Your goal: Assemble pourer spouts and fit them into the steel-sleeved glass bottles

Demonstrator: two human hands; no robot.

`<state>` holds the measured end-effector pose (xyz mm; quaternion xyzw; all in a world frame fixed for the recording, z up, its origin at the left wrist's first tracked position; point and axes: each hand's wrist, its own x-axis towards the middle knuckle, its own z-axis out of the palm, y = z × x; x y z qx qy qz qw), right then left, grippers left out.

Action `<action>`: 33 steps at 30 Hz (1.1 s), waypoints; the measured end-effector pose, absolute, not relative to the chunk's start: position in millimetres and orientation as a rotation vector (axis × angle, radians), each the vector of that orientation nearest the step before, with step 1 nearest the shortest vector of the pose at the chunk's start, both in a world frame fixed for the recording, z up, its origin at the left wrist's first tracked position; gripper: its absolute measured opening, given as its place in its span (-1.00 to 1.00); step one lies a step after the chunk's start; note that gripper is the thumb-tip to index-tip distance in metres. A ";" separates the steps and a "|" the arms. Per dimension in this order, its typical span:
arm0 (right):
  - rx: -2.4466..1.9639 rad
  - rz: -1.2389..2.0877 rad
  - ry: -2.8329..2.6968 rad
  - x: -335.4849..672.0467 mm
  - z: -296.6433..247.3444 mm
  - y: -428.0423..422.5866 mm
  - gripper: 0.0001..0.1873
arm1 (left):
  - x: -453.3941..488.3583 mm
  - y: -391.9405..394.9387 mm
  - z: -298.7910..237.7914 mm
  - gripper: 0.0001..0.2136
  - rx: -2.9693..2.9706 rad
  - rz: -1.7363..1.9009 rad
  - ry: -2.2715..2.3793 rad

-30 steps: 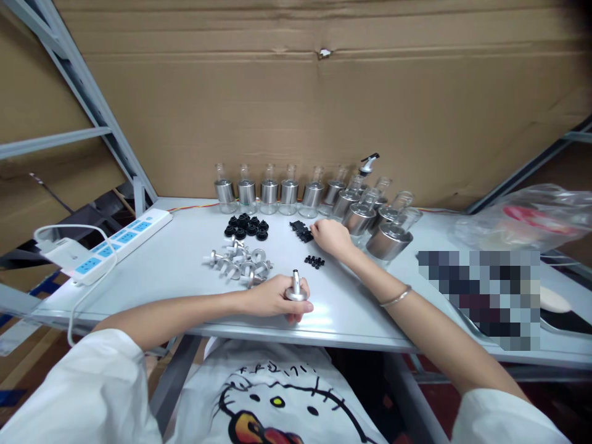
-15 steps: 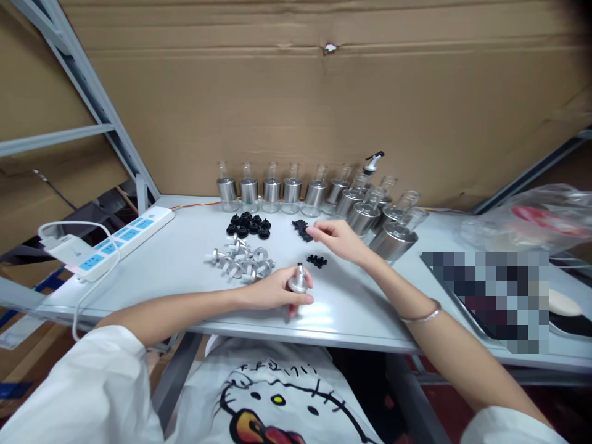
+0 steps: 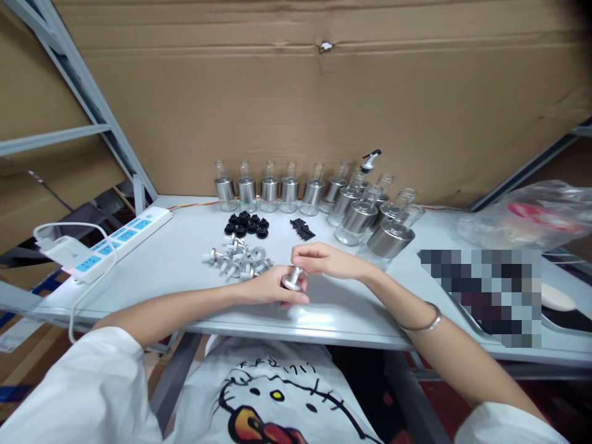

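Observation:
My left hand (image 3: 268, 288) is closed round a silver metal pourer cap (image 3: 292, 281), held just above the front of the grey table (image 3: 185, 265). My right hand (image 3: 324, 260) is right over the cap's spout, fingers pinched together; what they hold is too small to make out. A heap of silver pourer caps (image 3: 238, 262) lies just left of my hands. Behind it sit black rubber stoppers (image 3: 246, 226) and a small pile of black plastic clips (image 3: 302, 229).
A row of glass bottles with steel sleeves (image 3: 289, 190) lines the cardboard wall, more clustered at the right (image 3: 383, 237), one with a pourer fitted (image 3: 369, 161). A white power strip (image 3: 115, 240) lies at the left. A plastic bag (image 3: 531, 216) sits at the right.
My right hand came back from the black clips to the cap in my left hand. The left hand lifted and tilted the cap slightly.

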<state>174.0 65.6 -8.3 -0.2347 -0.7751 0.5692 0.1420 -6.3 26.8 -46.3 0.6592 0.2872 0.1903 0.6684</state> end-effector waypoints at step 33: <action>-1.412 0.712 -2.539 206.7 -20.8 108.4 -0.94 | -3.6 17.3 -46.9 -0.79 1.568 0.513 0.730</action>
